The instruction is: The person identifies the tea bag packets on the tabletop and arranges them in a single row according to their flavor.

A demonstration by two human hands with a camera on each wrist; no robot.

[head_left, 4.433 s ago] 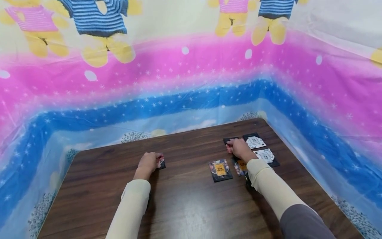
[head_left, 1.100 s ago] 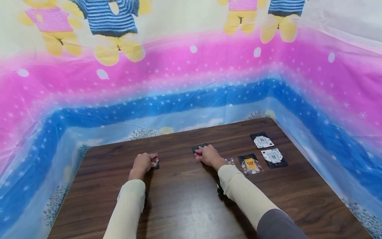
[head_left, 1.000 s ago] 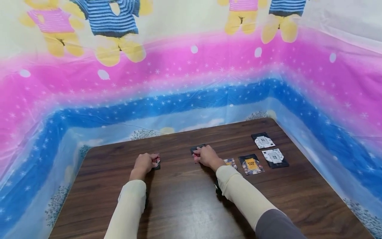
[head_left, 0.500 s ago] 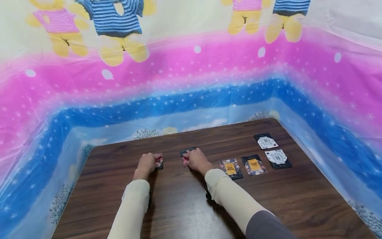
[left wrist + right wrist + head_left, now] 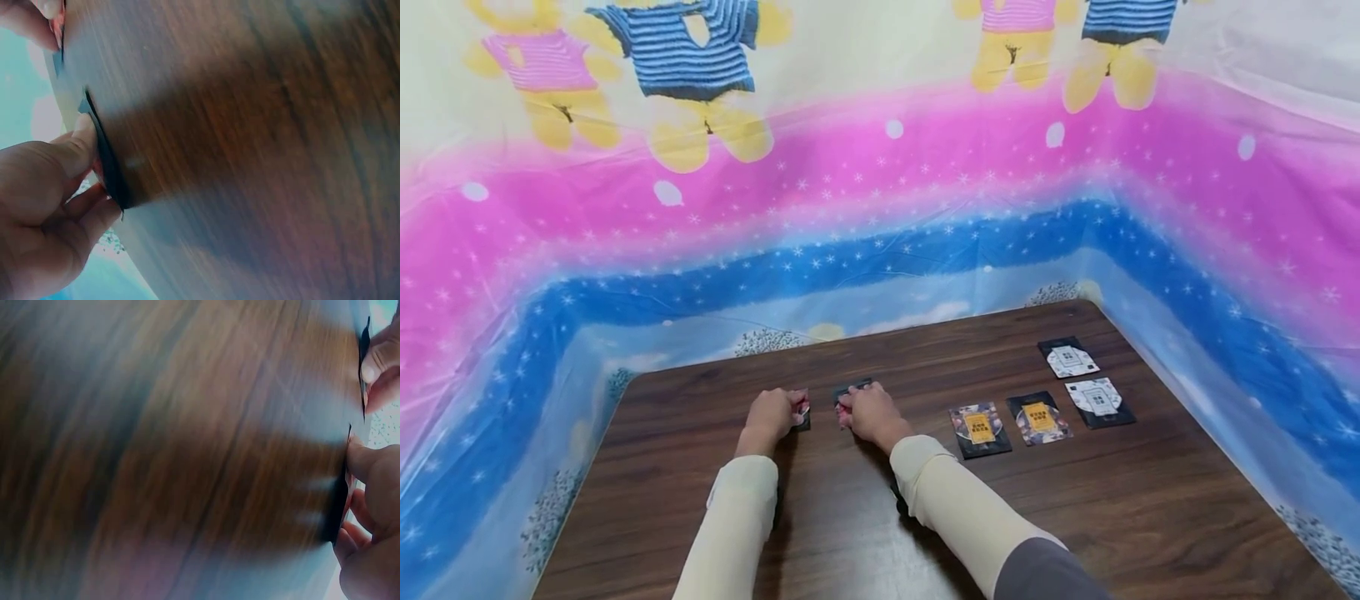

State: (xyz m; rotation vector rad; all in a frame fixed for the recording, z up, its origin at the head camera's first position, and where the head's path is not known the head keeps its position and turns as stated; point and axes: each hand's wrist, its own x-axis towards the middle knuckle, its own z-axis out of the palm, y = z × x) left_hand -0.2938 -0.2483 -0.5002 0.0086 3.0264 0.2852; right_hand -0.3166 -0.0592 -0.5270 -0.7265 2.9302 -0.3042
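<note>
head: your left hand (image 5: pixel 772 414) pinches a red-and-black packet (image 5: pixel 805 414) on the surface (image 5: pixel 827 542), your right hand (image 5: pixel 876 415) a second packet (image 5: pixel 842 406) near it; yellow-labelled packets (image 5: pixel 980 430) and white-labelled packets (image 5: pixel 1100 402) lie rightward | left wrist: you hold the first between thumb and fingers | right wrist: second held likewise

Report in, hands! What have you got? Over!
Left hand: pinching packet. Right hand: pinching second packet. Four more packets lie to the right, none between hands.
</note>
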